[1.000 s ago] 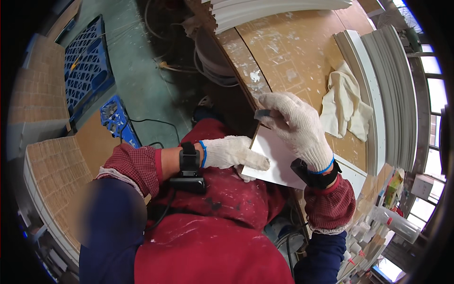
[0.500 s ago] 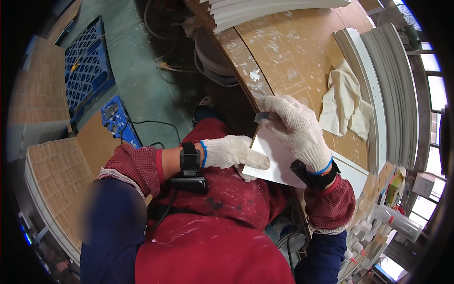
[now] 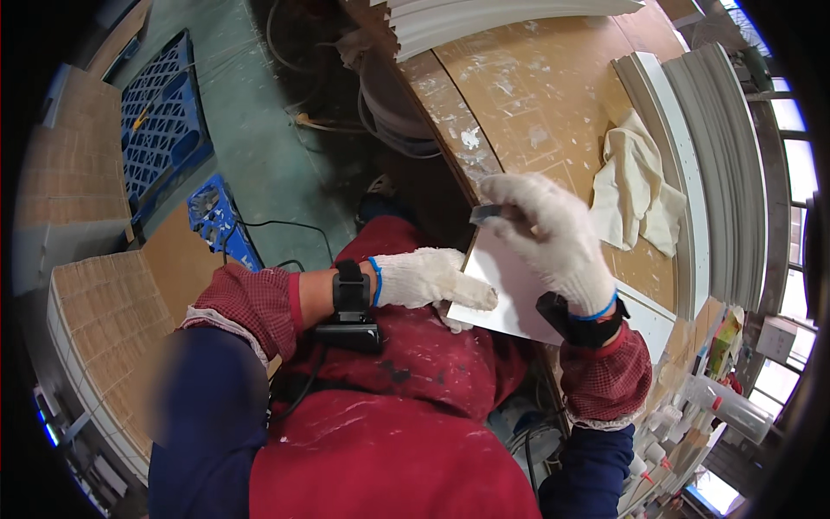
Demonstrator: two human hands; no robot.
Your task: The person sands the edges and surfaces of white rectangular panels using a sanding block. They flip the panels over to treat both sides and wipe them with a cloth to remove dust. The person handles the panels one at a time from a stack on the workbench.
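My left hand [image 3: 428, 278], in a white knit glove, grips the near end of a flat white board [image 3: 508, 294], its thumb stretched over the top face and fingers underneath. The board reaches from my lap to the workbench, and my right arm covers part of it. Over its far edge, my right hand [image 3: 558, 238], gloved too, pinches a small flat dark-grey piece [image 3: 486, 213]. Whether this is sandpaper or a blade cannot be made out.
A cream cloth [image 3: 635, 186] lies on the paint-spotted bench [image 3: 536, 95]. Long white strips [image 3: 713, 173] are stacked at right. A bucket [image 3: 393, 104] stands beyond the bench edge. At left are a blue pallet [image 3: 164, 121], stacked brown panels [image 3: 108, 320] and a black cable [image 3: 290, 225].
My right hand has shifted slightly to the right and looks a little blurred, still with the grey piece. My left hand keeps its hold on the board.
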